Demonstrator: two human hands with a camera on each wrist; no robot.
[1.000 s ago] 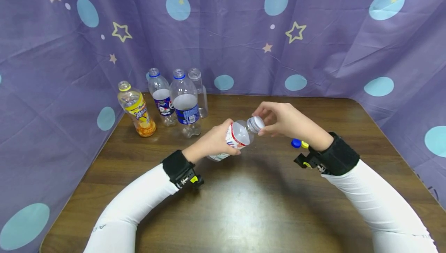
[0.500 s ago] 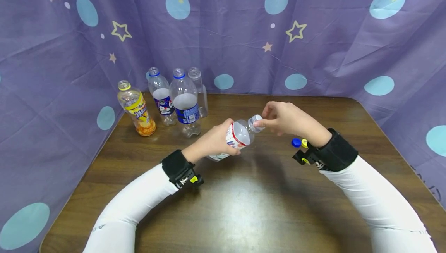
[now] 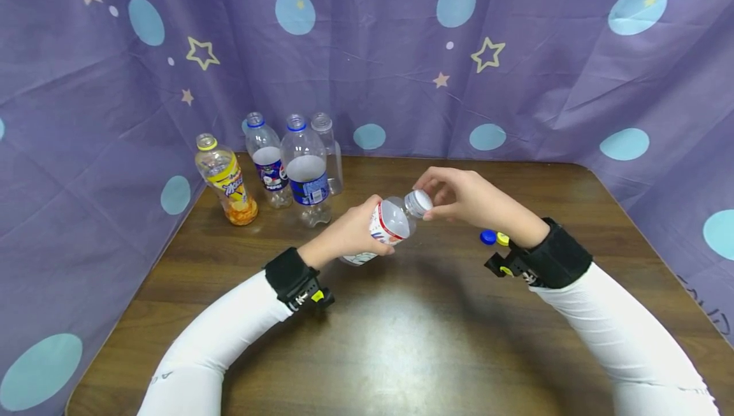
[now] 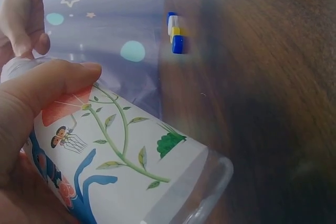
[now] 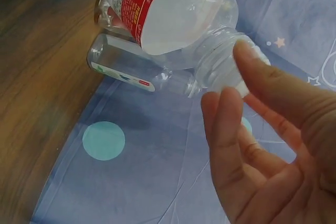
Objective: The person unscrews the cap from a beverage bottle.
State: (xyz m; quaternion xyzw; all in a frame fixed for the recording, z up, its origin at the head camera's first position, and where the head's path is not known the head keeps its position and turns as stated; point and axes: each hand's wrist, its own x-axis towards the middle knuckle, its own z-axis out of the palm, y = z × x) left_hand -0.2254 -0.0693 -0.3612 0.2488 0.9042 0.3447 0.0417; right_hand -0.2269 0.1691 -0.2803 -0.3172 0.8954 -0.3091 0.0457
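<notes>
A clear plastic bottle (image 3: 395, 220) with a white, red-edged label is held tilted above the table, its neck up to the right. My left hand (image 3: 361, 228) grips it round the label; in the left wrist view the thumb lies across the printed flowers and leaves. On the neck sits a white bottle cap (image 3: 420, 202). The fingers and thumb of my right hand (image 3: 459, 194) are bent round the cap's rim from opposite sides. The right wrist view shows the thumb at the cap (image 5: 240, 85) and other fingers beneath it.
Uncapped bottles stand at the back left: a yellow-labelled one (image 3: 228, 183), two blue-labelled ones (image 3: 269, 167) and a slim clear one (image 3: 334, 164). Loose blue (image 3: 488, 237) and yellow caps (image 3: 503, 239) lie by the right wrist. A purple curtain (image 3: 390, 53) hangs behind the table.
My right fingers close in on the cap and turn half a second ago, then shift back round its rim, uncovering its white top. The left hand and bottle stay nearly still.
</notes>
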